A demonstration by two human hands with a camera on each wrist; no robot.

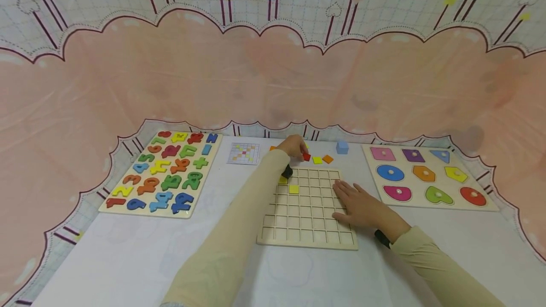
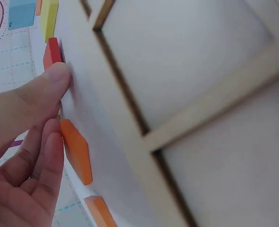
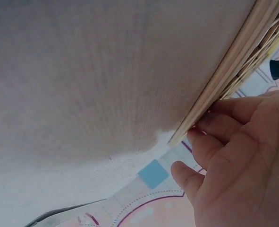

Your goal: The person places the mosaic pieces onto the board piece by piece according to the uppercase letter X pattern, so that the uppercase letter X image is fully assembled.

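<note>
A wooden grid board (image 1: 306, 245) lies on the white table, with a yellow square tile (image 1: 294, 189) in one of its cells and another yellow tile (image 1: 283, 180) partly hidden by the left wrist. Beyond its far edge, my left hand (image 1: 293, 146) pinches a red tile (image 2: 53, 51); the thumb tip overlaps its near side and the index finger is mostly hidden behind. An orange tile (image 2: 75, 151) is right by the other curled fingertips. My right hand (image 1: 356, 205) rests with fingers spread on the board's right edge.
Yellow (image 1: 317, 160) and orange (image 1: 327, 158) tiles and a blue cube (image 1: 342, 147) lie behind the board. A patterned card (image 1: 243, 153) is at back left. A number puzzle (image 1: 147, 214) stands left, a shape puzzle (image 1: 431, 206) right. A printed cloth (image 1: 273, 79) hangs behind.
</note>
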